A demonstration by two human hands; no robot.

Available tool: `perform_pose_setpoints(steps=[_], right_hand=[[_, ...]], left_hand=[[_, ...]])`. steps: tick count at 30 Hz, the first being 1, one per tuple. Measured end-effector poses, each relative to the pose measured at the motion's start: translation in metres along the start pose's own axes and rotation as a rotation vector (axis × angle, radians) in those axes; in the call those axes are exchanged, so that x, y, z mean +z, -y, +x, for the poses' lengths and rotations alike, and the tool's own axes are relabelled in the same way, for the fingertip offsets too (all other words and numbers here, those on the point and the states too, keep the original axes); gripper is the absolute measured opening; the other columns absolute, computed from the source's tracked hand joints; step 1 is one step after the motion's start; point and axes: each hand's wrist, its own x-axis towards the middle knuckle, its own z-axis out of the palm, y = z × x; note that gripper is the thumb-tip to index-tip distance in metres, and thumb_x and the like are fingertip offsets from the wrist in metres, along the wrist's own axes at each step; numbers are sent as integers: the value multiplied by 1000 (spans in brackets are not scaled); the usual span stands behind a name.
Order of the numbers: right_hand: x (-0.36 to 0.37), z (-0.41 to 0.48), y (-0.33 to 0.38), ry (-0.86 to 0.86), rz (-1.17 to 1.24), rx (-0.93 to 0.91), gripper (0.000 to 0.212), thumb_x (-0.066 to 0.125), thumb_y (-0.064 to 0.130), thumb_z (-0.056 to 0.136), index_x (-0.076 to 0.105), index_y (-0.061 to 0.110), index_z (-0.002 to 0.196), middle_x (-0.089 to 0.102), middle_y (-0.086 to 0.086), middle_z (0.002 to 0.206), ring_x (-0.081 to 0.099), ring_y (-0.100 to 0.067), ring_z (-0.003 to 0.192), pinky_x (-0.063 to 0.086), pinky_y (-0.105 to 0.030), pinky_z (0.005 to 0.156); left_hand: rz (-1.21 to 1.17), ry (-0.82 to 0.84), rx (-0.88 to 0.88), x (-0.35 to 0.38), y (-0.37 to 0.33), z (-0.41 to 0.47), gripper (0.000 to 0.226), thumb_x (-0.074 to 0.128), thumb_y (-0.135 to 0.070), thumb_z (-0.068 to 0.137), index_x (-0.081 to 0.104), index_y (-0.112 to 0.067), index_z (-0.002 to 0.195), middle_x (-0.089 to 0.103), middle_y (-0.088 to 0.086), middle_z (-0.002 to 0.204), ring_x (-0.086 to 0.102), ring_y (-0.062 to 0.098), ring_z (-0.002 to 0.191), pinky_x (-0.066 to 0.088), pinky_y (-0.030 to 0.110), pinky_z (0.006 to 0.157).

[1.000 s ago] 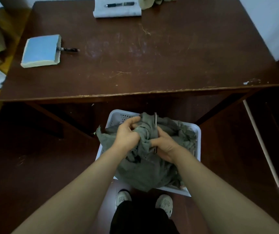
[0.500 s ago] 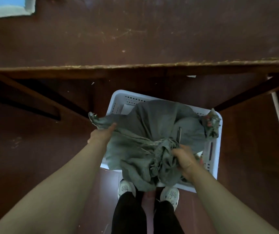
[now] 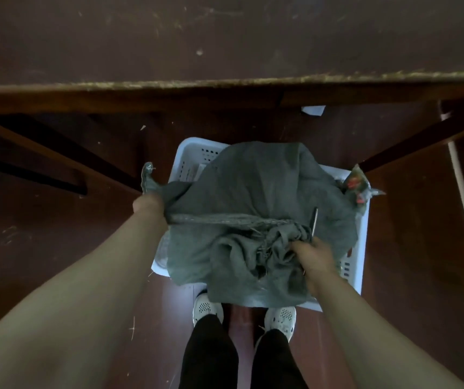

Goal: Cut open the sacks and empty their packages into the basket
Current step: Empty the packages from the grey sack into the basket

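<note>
Below the table's worn edge [image 3: 225,83], down at floor level: holds a grey sack [image 3: 253,192] draped across the white basket [image 3: 192,155], covering most of it. Grips one sack corner with the left hand [image 3: 148,204] at the basket's left rim, fingers buried in the cloth, corner tip poking up beyond the fist. Clamps the bunched, frayed folds with the right hand [image 3: 313,255], near the basket's front right. Holds both hands well apart, with a taut hem stretched between. Grips too, in that right fist, a thin dark blade [image 3: 314,220], angled up over the cloth. Shows something red and green [image 3: 354,183] at the far right corner, kind unclear. Stands in white shoes [image 3: 207,310] just behind the basket.
</note>
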Motion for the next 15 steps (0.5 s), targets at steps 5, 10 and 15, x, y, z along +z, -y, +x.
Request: perform_pose_setpoints(steps=[5,10,15], right_hand=[[10,-36,30,-28,-7,-187,20,59,1,85,59,19,76,65,-12,92,62,-27,88,52,-41,89],[20,-86,86,34,170,-450,24,56,2,89,59,24,81,62,5,84,60,-14,81,51,-27,77],[7,-123,133,46,248,-602,23,58,7,91,60,28,83,64,6,88,62,-14,87,53,-29,78]], left_hand=[[-18,70,106,-3,-40,-83,46,76,-25,78,53,-6,114,63,18,106,65,32,87,54,49,84],[-36,106,315,-5,-70,-138,3,62,-7,88,62,-5,86,63,12,83,62,27,77,55,37,74],[-158,220,421,-10,-93,-200,7,68,-10,85,65,-5,87,67,16,90,67,30,82,58,40,76]])
